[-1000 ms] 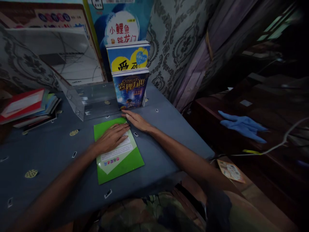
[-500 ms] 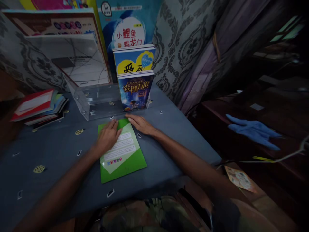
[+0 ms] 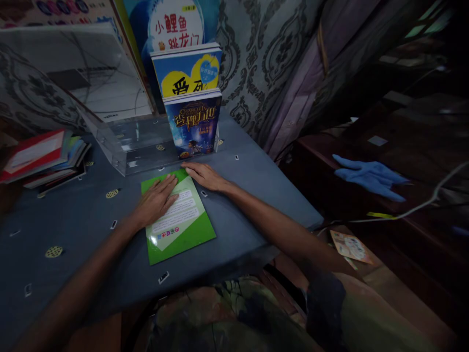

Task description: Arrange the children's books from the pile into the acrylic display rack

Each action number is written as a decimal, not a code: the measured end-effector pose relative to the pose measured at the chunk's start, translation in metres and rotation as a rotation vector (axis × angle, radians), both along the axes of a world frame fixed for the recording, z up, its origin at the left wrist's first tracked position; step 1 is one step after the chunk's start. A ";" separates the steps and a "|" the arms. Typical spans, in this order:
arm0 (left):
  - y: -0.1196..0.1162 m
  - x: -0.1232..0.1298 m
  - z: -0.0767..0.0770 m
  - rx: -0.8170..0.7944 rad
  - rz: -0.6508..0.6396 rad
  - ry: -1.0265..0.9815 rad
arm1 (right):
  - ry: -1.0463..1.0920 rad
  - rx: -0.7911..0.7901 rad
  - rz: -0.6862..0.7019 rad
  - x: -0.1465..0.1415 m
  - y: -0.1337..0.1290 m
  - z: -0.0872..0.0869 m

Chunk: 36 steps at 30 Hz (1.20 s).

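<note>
A green book (image 3: 183,234) with white text panels lies flat on the blue-grey table. My left hand (image 3: 157,199) rests flat on its upper left part, fingers stretched out. At the book's top right corner lies my right hand (image 3: 205,177), palm down with its fingers extended and the fingertips at the corner. Just beyond stands a dark blue book (image 3: 194,127), and behind it a blue and yellow book (image 3: 186,73), both in a clear plastic rack (image 3: 141,161).
Red-topped books (image 3: 34,151) are stacked at the left. Large books, including a teal one (image 3: 176,22), stand at the back by the patterned curtain. Right of the table (image 3: 249,195) are a blue glove (image 3: 370,177), a cable and an orange booklet (image 3: 351,247).
The view has shifted, so the scene sits lower left in part and higher. My left hand's fingers lie flatter on the green book. My right hand stays by its top right corner.
</note>
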State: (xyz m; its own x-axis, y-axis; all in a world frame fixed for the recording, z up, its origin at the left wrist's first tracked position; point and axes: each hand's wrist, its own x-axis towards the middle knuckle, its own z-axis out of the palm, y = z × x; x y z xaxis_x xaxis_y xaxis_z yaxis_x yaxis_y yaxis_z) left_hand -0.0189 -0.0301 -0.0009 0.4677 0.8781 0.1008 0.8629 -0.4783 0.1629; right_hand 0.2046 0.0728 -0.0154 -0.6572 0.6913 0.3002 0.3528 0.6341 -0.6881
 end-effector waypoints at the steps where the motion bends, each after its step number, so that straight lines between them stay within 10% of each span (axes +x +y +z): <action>1: 0.001 0.006 0.001 -0.014 -0.037 0.003 | 0.004 0.003 0.002 0.000 0.000 -0.001; 18: -0.037 0.045 0.015 -0.140 -0.418 -0.029 | -0.002 0.051 0.053 0.002 0.008 -0.011; 36: -0.077 0.055 0.024 -0.268 -0.549 -0.051 | -0.004 0.072 0.058 0.002 0.004 -0.010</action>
State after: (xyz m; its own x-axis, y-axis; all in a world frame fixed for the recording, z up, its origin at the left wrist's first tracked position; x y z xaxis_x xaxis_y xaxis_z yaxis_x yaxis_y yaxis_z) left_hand 0.0365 -0.1071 0.0231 0.8595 0.5080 -0.0562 0.4900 -0.7877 0.3735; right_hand 0.2071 0.0772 -0.0251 -0.6966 0.6289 0.3452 0.3164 0.7012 -0.6389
